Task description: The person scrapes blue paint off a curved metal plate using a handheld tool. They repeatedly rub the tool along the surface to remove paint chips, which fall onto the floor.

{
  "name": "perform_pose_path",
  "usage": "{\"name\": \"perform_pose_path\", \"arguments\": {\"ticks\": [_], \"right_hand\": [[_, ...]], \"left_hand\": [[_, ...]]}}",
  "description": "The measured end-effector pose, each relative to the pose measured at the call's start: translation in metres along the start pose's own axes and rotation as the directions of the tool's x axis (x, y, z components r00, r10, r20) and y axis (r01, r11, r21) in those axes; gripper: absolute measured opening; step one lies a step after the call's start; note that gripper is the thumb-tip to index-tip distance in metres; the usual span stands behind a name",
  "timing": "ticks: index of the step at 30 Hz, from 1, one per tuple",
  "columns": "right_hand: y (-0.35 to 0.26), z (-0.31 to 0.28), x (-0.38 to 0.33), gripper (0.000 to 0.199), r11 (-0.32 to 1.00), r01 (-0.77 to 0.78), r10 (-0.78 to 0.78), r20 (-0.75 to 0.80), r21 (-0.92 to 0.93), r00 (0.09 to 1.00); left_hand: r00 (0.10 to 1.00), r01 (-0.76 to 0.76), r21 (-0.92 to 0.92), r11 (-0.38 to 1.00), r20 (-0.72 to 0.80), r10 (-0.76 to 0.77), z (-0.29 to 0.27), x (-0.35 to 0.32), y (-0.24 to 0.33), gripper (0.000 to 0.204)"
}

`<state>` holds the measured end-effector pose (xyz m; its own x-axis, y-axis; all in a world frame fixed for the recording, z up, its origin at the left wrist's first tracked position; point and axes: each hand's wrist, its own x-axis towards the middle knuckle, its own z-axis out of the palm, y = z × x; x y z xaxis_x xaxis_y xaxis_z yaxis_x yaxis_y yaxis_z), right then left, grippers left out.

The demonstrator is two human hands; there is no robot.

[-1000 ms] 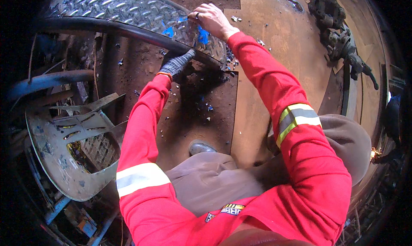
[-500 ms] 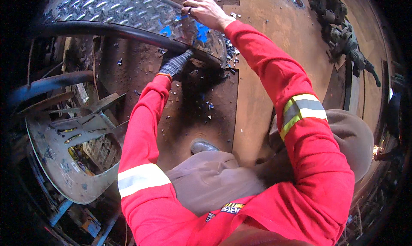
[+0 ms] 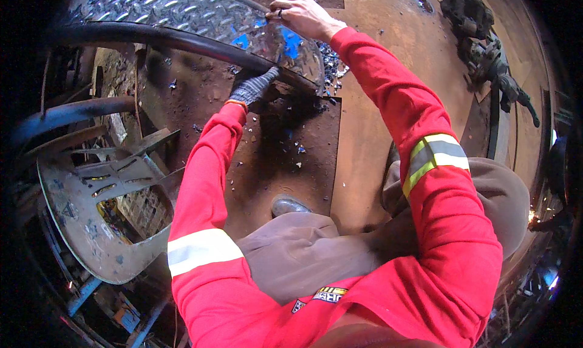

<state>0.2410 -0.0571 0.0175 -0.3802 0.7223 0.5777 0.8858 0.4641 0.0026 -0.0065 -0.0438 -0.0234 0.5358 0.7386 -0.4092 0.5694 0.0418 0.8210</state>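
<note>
A shiny diamond-tread metal plate (image 3: 164, 8) with a dark curved tube rim (image 3: 152, 37) lies tilted at the top of the view. My left hand (image 3: 252, 86), in a grey knit glove, grips the rim from below. My bare right hand (image 3: 302, 14), with a ring on one finger, pinches the edge of a thin blue film (image 3: 291, 44) stuck on the plate's right end. A second blue patch (image 3: 243, 41) sits just left of it. Both arms are in red sleeves with reflective bands.
I crouch on rusty steel floor plates (image 3: 364, 135), with one shoe (image 3: 288, 205) below the plate. Small torn scraps (image 3: 331, 60) litter the floor by the plate's end. A cut-out metal sheet (image 3: 91, 214) lies at left. A dark power tool (image 3: 486, 44) lies at top right.
My right hand has shifted a little along the plate's far edge, still pinching at the film. My left hand has kept its grip on the rim.
</note>
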Motion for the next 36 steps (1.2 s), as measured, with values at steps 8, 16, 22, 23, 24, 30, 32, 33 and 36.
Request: {"name": "perform_pose_path", "arguments": {"ticks": [8, 16, 22, 23, 24, 30, 32, 33, 36], "right_hand": [[-0.013, 0.007, 0.002, 0.026, 0.993, -0.100, 0.095, -0.083, -0.056, 0.992], [-0.073, 0.005, 0.018, 0.030, 0.662, -0.589, 0.692, -0.074, 0.463, 0.719], [-0.084, -0.006, 0.033, 0.025, 0.569, -0.723, 0.782, 0.014, 0.391, 0.623], [-0.084, -0.008, 0.033, 0.024, 0.576, -0.739, 0.785, 0.017, 0.349, 0.620], [-0.082, -0.007, 0.033, 0.024, 0.583, -0.747, 0.785, 0.018, 0.319, 0.620], [-0.083, 0.000, 0.037, 0.020, 0.583, -0.757, 0.795, -0.015, 0.294, 0.606], [-0.087, 0.006, 0.041, 0.019, 0.603, -0.728, 0.786, -0.090, 0.327, 0.611], [-0.087, 0.007, 0.041, 0.019, 0.593, -0.726, 0.793, -0.093, 0.348, 0.602], [-0.093, 0.006, 0.045, 0.021, 0.550, -0.715, 0.815, -0.089, 0.432, 0.573]], "left_hand": [[1.000, -0.018, -0.036, 0.999, 0.001, 0.018, 0.003, -0.002, 0.003, 0.036], [0.974, -0.217, 0.350, 0.911, 0.144, 0.177, -0.002, 0.007, -0.001, 0.035], [0.997, -0.061, 0.233, 0.971, 0.052, 0.050, -0.005, 0.004, -0.004, 0.037], [0.997, -0.063, 0.219, 0.974, 0.065, 0.050, -0.003, 0.003, 0.000, 0.038], [0.996, -0.064, 0.205, 0.977, 0.077, 0.050, -0.001, 0.002, 0.004, 0.039], [0.992, -0.101, 0.142, 0.985, 0.095, 0.088, -0.001, 0.004, 0.000, 0.040], [0.981, -0.193, 0.298, 0.935, 0.092, 0.173, -0.003, 0.006, -0.003, 0.040], [0.952, -0.303, 0.455, 0.837, 0.115, 0.282, -0.004, 0.013, -0.013, 0.039], [0.896, -0.415, 0.624, 0.662, 0.151, 0.419, -0.011, 0.017, -0.027, 0.039]]}}
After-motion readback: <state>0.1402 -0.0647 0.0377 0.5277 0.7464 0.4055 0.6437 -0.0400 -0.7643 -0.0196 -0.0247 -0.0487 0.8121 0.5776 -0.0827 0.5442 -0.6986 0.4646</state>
